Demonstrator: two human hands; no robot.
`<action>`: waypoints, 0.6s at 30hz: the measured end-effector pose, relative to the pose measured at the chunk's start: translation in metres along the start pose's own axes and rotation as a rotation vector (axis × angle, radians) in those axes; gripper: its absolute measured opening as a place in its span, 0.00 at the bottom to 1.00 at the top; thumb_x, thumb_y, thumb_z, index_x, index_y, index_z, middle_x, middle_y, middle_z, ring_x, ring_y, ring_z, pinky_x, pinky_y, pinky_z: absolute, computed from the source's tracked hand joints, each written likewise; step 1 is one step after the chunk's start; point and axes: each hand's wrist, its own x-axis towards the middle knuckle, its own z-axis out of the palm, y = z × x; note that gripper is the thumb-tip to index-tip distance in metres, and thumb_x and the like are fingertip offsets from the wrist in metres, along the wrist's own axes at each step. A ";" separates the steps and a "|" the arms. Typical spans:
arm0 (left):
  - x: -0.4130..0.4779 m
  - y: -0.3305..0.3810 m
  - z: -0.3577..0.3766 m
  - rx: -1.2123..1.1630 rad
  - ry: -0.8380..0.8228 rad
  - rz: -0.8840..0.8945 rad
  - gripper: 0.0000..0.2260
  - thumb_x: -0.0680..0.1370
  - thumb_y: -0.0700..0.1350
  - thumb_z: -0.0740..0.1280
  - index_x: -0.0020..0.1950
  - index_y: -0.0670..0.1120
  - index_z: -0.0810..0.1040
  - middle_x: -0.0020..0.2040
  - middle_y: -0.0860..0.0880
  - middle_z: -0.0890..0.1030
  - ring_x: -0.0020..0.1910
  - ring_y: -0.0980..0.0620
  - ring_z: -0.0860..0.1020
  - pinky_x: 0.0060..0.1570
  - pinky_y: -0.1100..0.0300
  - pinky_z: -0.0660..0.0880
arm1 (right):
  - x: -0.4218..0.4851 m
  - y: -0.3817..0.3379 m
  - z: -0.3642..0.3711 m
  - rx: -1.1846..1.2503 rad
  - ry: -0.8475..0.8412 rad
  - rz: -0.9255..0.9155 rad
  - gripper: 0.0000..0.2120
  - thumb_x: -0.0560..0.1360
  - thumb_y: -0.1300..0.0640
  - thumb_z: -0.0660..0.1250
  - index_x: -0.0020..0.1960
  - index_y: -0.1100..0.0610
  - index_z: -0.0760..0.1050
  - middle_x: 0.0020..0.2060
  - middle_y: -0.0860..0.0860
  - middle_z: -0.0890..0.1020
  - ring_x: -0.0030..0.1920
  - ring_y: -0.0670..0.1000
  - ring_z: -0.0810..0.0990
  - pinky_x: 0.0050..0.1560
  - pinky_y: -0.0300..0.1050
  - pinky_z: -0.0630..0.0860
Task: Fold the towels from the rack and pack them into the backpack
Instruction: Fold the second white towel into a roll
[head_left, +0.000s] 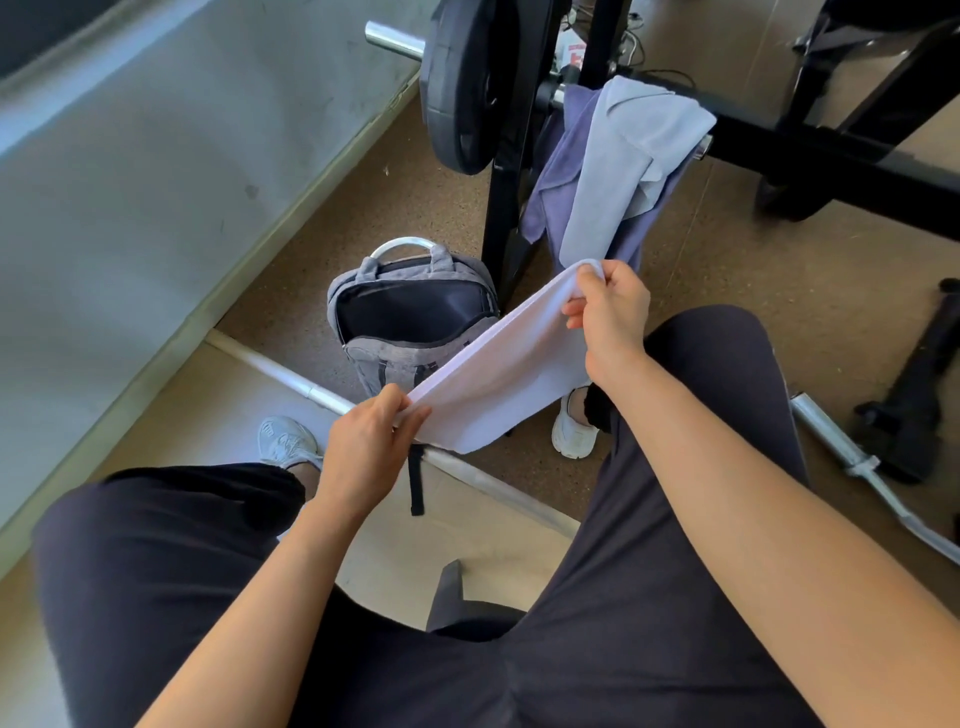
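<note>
Seated person is holding 1 white towel (504, 374) stretched in the air above the knees. Left hand (366, 447) is pinching the near end; right hand (608, 317) is pinching the far end, fingers curled into the cloth. Judged step: folding, towel appearing doubled lengthwise. Backpack (384, 358) is standing unzipped on the floor, just beside the rack (769, 137) upright. 2 towels, light grey towel (618, 171) over purple towel (558, 171), are hanging at the rack's bar end. Next move is probably calling for bringing both ends together, then lowering the fold into the backpack's mouth.
</note>
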 end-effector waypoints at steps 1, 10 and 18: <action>0.001 0.000 -0.001 0.032 0.045 0.002 0.12 0.80 0.46 0.71 0.42 0.43 0.73 0.31 0.48 0.77 0.29 0.49 0.65 0.31 0.57 0.63 | 0.000 0.001 0.000 -0.006 0.000 -0.007 0.07 0.82 0.57 0.62 0.51 0.58 0.77 0.35 0.51 0.81 0.30 0.44 0.80 0.33 0.40 0.78; 0.008 -0.012 -0.018 -0.140 0.271 -0.251 0.10 0.80 0.44 0.73 0.60 0.46 0.79 0.43 0.55 0.84 0.39 0.51 0.80 0.44 0.57 0.72 | 0.004 0.009 -0.004 -0.206 0.002 -0.126 0.09 0.80 0.55 0.65 0.45 0.59 0.78 0.37 0.51 0.78 0.39 0.48 0.75 0.41 0.44 0.73; 0.018 -0.022 -0.036 -0.610 0.419 -0.597 0.13 0.78 0.52 0.74 0.37 0.51 0.75 0.34 0.46 0.75 0.34 0.48 0.74 0.38 0.53 0.72 | -0.001 0.008 0.000 -0.289 -0.217 -0.029 0.07 0.80 0.59 0.66 0.43 0.58 0.78 0.33 0.48 0.74 0.36 0.46 0.72 0.38 0.44 0.68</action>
